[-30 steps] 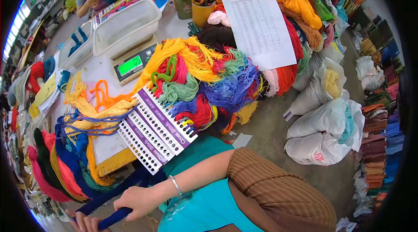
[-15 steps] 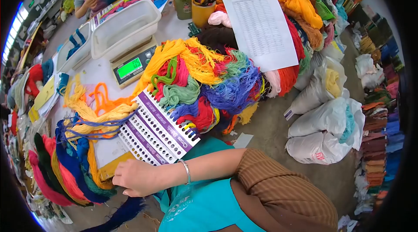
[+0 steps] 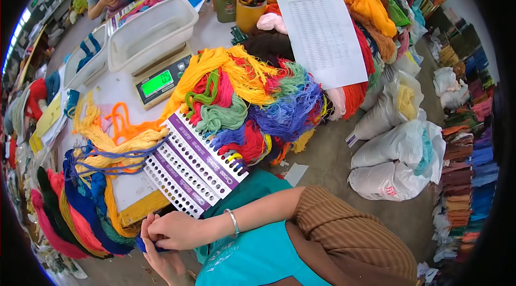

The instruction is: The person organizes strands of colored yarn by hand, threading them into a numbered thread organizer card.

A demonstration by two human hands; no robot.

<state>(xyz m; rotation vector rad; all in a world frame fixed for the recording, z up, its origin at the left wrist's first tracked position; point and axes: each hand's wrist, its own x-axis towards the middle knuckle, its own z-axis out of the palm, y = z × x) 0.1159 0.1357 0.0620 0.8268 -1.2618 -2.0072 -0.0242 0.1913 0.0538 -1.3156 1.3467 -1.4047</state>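
A: What has the right hand (image 3: 180, 230) got?
B: Its fingers are curled closed on a small bit of dark-blue yarn (image 3: 141, 244), down at the fingertips
A: And the left hand (image 3: 165, 263)?
B: Just below and beside it, fingers long against the same yarn; whether they grip it, I cannot tell
A: How far along does it look?
B: Partway, I'd judge: hanks (image 3: 83, 221) hang grouped by colour, to the left of the hands, while a mixed heap (image 3: 290, 103) lies unsorted, beyond the right hand and to its right
A: What about the punched cards (image 3: 196, 162)?
B: Just beyond the right hand, with no dark-blue yarn looped through that I can see
A: The scale (image 3: 161, 82)?
B: Farther beyond that hand, display lit; the yarn is between the hands, not on it
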